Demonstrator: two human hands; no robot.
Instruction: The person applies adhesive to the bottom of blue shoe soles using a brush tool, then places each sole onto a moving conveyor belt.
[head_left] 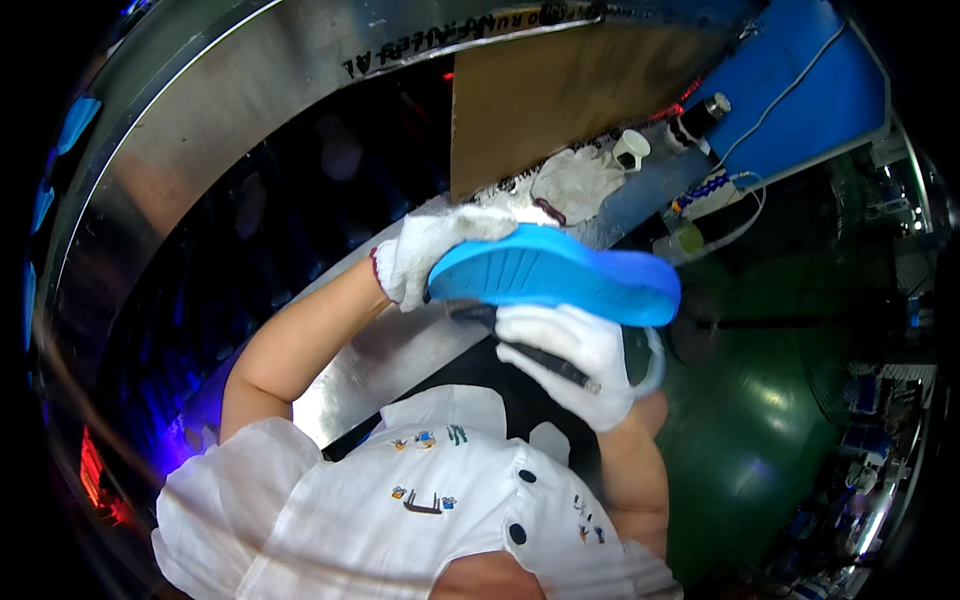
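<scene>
Gripping blue shoe sole point(560, 272) mid-frame: left hand point(432, 248) clasps left end, right hand point(580, 348) curls round dark tool point(545, 362); steadiness advisable.

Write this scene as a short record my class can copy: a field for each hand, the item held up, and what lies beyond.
Left hand: gloved, gripping the sole at its left end
Right hand: gloved, holding a dark tool; contact with sole unclear
Sole: blue, slanted lines on its side
Beyond: white glove, cup, brown board, blue panel
</scene>
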